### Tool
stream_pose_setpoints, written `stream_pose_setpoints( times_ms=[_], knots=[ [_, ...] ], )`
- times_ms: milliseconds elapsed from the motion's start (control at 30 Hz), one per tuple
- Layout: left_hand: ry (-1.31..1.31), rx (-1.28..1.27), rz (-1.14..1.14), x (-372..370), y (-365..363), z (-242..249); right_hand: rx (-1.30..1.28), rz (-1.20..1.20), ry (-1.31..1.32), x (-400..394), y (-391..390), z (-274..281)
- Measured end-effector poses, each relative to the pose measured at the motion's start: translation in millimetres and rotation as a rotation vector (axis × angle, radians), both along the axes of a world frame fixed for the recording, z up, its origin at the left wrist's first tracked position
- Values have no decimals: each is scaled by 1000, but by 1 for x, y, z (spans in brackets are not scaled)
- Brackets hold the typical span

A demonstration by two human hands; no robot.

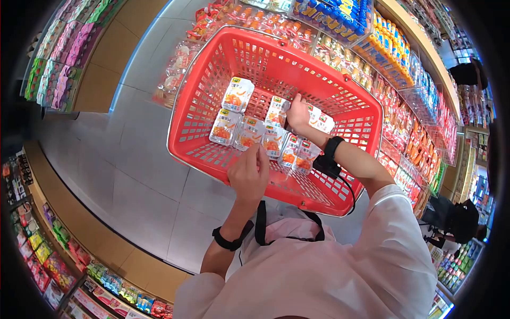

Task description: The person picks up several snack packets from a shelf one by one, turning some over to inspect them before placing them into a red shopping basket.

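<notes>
A red plastic basket (204,90) with a perforated wall holds several white packs with orange pictures. My left hand (248,173) is over the basket's near rim, its fingers pressed together beside a middle pack (249,134); whether it grips that pack is unclear. Inside the basket, my right hand (299,114) has its fingers bent at the right edge of an upright pack (277,110). Another pack (237,94) stands at the upper left, above a similar one (223,126). More packs (321,120) lie right of my right hand, and smaller ones (305,157) sit below it.
Snack bins (390,48) run along the top and right of the basket. A shelf with packets (64,58) stands at the upper left, and another (122,287) curves along the lower left. Grey floor tiles (138,175) show between. People in dark clothing (459,220) are at the right.
</notes>
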State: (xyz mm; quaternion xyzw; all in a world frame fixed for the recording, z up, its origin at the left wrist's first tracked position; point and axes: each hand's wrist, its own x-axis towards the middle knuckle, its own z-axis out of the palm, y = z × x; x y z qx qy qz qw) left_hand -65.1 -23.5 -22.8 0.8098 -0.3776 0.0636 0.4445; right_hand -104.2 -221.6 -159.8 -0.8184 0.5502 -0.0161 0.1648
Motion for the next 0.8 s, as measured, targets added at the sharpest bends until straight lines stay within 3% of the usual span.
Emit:
stream_pose_setpoints(
  times_ms=[133,233,367,500,633,800],
  knots=[
    [18,-1,6,0,-1,-1,91,736,81,-7,-1,-9],
    [22,6,6,1,-1,-2,29,995,197,-16,8,-31],
    [30,-2,12,-1,-1,-4,-17,975,315,-16,11,-25],
    [57,57,-7,-1,0,0,-148,1084,195,-13,20,-30],
    [62,65,-15,-1,1,2,-39,1217,261,-20,23,-24],
    [54,78,-8,0,1,0,18,1103,309,-19,18,-22]
  ],
)
